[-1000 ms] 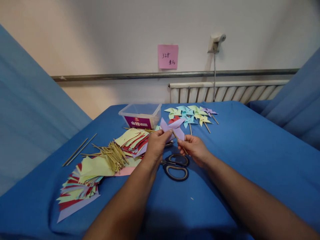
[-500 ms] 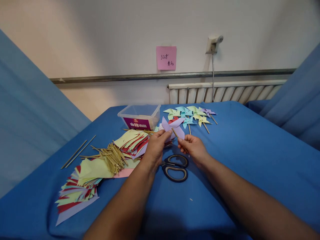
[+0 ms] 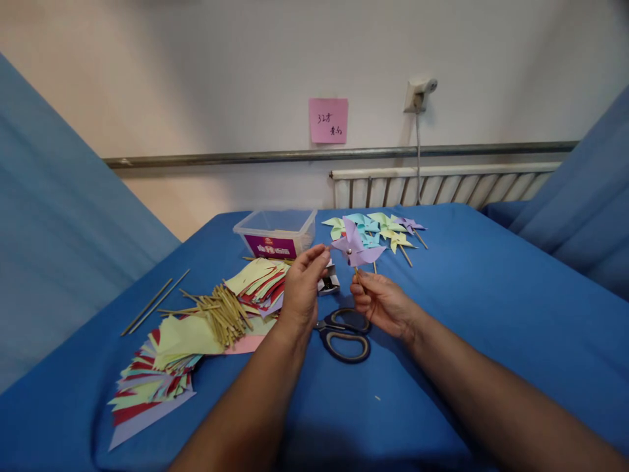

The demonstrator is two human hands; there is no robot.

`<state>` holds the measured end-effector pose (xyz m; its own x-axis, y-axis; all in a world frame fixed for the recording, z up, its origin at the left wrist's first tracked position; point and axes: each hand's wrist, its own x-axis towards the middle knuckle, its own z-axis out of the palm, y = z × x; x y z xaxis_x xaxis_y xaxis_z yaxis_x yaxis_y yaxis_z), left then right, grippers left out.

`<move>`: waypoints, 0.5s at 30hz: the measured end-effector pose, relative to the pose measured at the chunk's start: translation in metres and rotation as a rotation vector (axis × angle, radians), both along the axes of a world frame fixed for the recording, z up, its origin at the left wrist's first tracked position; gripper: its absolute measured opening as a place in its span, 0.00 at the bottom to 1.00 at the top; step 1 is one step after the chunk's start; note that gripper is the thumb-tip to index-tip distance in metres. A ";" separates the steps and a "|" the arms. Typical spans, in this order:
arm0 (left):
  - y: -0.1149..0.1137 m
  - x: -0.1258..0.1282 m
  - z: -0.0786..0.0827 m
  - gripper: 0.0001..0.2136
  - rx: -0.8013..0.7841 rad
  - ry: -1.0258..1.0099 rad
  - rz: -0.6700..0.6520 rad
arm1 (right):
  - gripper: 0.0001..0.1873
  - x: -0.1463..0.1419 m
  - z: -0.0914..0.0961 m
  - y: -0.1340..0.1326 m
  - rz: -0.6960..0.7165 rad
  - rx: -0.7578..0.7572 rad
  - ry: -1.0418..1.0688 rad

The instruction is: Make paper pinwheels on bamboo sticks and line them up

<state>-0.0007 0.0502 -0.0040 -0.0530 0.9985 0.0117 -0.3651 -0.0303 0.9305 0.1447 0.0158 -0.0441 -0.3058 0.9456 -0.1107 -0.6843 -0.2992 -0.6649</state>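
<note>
A lilac paper pinwheel (image 3: 362, 254) stands upright in front of me, its front with a round pin at the centre turned toward me. My right hand (image 3: 381, 298) pinches its thin wooden stick just below the blades. Beside the pinwheel's left blade is my left hand (image 3: 309, 278), fingers loosely stretched and holding nothing; whether a fingertip touches the paper I cannot tell. Black-handled scissors (image 3: 346, 337) lie below, between my forearms, their blades hidden by my left wrist. A small open box (image 3: 329, 282) sits behind my left hand, partly covered.
Several finished pinwheels (image 3: 388, 224) lie at the back. A clear plastic tub (image 3: 275, 226) stands left of them. Cut paper sheets (image 3: 152, 380) and a heap of short sticks (image 3: 223, 314) spread over the left side. Two longer sticks (image 3: 154, 305) lie farther left on the blue cloth.
The pinwheel has turned from its back to its front. My left hand has let go of it and moved slightly left, while my right hand keeps the stick.
</note>
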 end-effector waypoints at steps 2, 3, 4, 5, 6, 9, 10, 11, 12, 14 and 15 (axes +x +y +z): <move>-0.001 0.001 0.000 0.20 -0.015 -0.015 -0.051 | 0.14 0.000 0.002 -0.003 0.063 -0.013 0.059; -0.002 0.001 0.001 0.20 -0.015 -0.023 -0.090 | 0.13 0.000 0.003 -0.004 0.095 -0.018 0.079; -0.003 0.001 0.001 0.19 -0.009 -0.030 -0.128 | 0.13 -0.001 0.003 -0.005 0.127 -0.023 0.095; -0.004 0.002 0.002 0.19 0.003 -0.035 -0.156 | 0.13 -0.001 0.004 -0.006 0.159 -0.032 0.105; -0.005 0.002 0.003 0.19 0.019 -0.041 -0.175 | 0.14 -0.002 0.005 -0.007 0.189 -0.041 0.113; -0.007 0.001 0.006 0.21 0.060 -0.074 -0.201 | 0.16 -0.002 0.006 -0.008 0.255 -0.053 0.125; -0.007 0.000 0.006 0.22 0.061 -0.087 -0.205 | 0.16 -0.002 0.006 -0.009 0.267 -0.052 0.126; -0.006 0.000 0.007 0.22 0.053 -0.103 -0.208 | 0.16 -0.002 0.006 -0.009 0.274 -0.048 0.126; -0.006 -0.001 0.006 0.21 0.038 -0.129 -0.214 | 0.16 -0.002 0.006 -0.009 0.277 -0.044 0.130; -0.005 -0.002 0.005 0.19 -0.018 -0.216 -0.239 | 0.16 -0.001 0.005 -0.009 0.273 -0.031 0.151; -0.004 -0.003 0.005 0.17 -0.051 -0.268 -0.262 | 0.16 -0.001 0.006 -0.009 0.268 -0.024 0.165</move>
